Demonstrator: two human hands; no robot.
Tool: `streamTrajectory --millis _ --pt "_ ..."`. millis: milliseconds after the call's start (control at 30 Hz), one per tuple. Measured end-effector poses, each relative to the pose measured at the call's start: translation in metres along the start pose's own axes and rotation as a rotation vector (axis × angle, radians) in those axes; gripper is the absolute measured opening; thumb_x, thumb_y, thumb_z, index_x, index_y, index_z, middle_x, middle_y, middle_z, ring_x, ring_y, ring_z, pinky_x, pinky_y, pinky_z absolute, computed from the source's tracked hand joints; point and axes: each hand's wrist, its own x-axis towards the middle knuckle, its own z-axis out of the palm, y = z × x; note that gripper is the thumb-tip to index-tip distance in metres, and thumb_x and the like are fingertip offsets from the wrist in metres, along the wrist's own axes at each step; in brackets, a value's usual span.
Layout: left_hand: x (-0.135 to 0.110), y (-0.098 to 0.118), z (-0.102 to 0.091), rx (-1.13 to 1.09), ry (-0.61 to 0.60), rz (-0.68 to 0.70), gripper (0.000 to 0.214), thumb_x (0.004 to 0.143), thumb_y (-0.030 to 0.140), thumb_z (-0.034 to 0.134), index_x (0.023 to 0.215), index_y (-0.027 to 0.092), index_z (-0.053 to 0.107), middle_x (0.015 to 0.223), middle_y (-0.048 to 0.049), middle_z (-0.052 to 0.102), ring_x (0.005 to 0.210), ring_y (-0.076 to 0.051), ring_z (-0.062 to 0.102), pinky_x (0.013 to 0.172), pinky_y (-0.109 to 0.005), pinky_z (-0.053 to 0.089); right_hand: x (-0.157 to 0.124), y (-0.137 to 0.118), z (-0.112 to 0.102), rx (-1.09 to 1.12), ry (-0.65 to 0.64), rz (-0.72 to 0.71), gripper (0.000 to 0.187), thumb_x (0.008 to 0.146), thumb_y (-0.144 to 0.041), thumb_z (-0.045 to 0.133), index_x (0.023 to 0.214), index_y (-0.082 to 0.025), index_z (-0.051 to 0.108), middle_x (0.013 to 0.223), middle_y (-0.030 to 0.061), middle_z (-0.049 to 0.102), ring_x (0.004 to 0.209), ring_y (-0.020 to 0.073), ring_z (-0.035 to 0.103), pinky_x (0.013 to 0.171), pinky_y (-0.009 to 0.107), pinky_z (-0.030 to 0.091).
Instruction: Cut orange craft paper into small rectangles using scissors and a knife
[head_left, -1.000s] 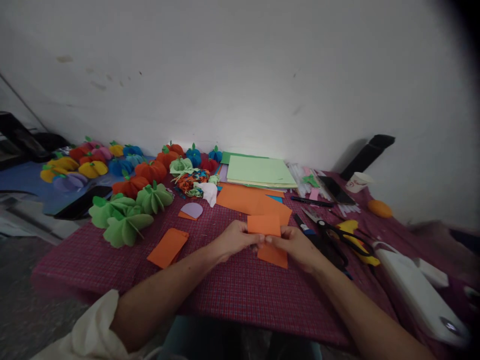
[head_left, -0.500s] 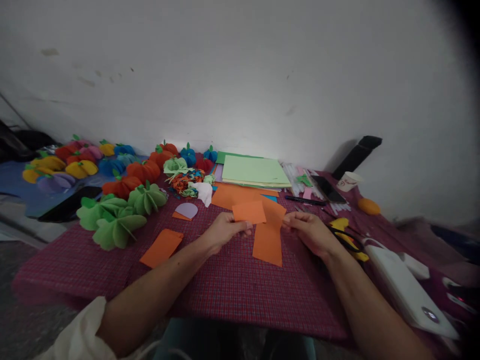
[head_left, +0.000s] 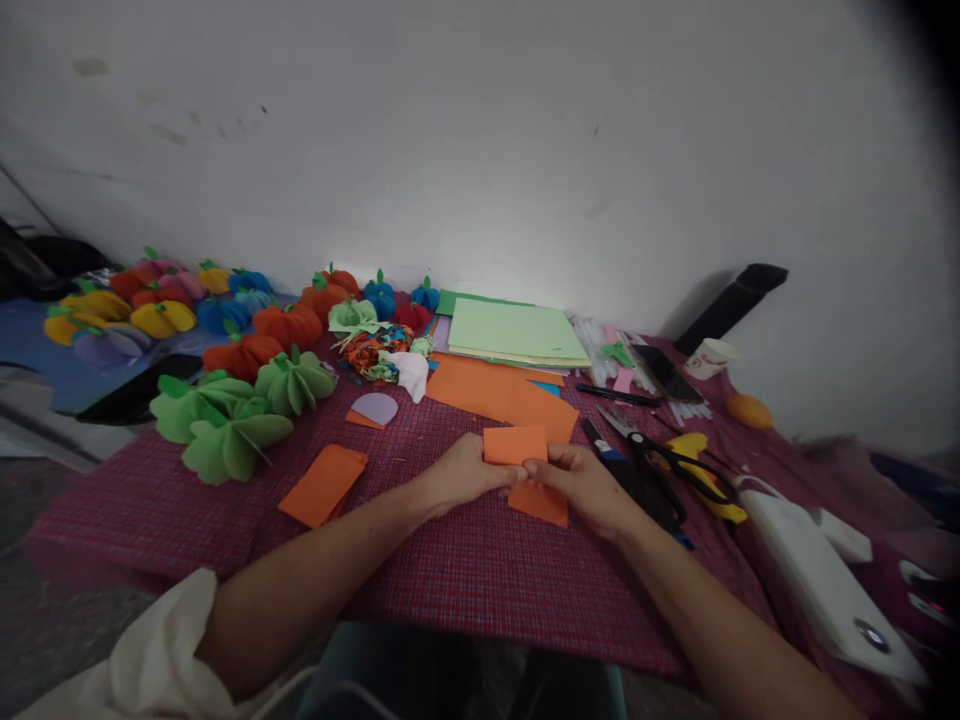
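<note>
Between my hands is a small rectangle of orange paper (head_left: 516, 444), held above the middle of the table. My left hand (head_left: 469, 472) pinches its left and lower edge. On the right edge, the thumb and fingers of my right hand (head_left: 589, 485) are closed, close beside the left thumb. Below the held piece another orange strip (head_left: 541, 505) shows, partly covered. Behind lies a larger orange sheet (head_left: 487, 390). A small stack of orange paper pieces (head_left: 324, 487) rests to the left, near a lilac rounded paper (head_left: 375, 407).
Green paper pumpkins (head_left: 236, 440) and many coloured ones fill the left. Paper scraps (head_left: 375, 352) and a stack of pale green sheets (head_left: 517, 332) lie at the back. Scissors (head_left: 660, 455), a pen (head_left: 619, 396), a phone (head_left: 666, 374), a paper cup (head_left: 711, 358) and a white device (head_left: 825, 580) stand right.
My right hand has moved left and in, now gripping the orange paper beside my left hand. The held paper has shifted slightly right and down. The scissors are uncovered.
</note>
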Motion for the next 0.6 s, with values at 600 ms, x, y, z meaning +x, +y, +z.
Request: streamTrajectory --millis 600 --pt "0.002 0.008 -0.004 -0.020 0.108 -0.137 0.010 0.064 0.019 0.059 0.068 0.010 0.061 0.058 -0.0002 0.057 0.053 -0.008 0.049 0.054 -0.021 0.038 -0.003 -0.007 -0.020 -0.207 0.084 -0.006 0.028 0.070 -0.042 0.060 0.063 -0.015 0.058 0.058 -0.0021 0.052 0.055 0.0088 0.042 0.056 0.023 0.032"
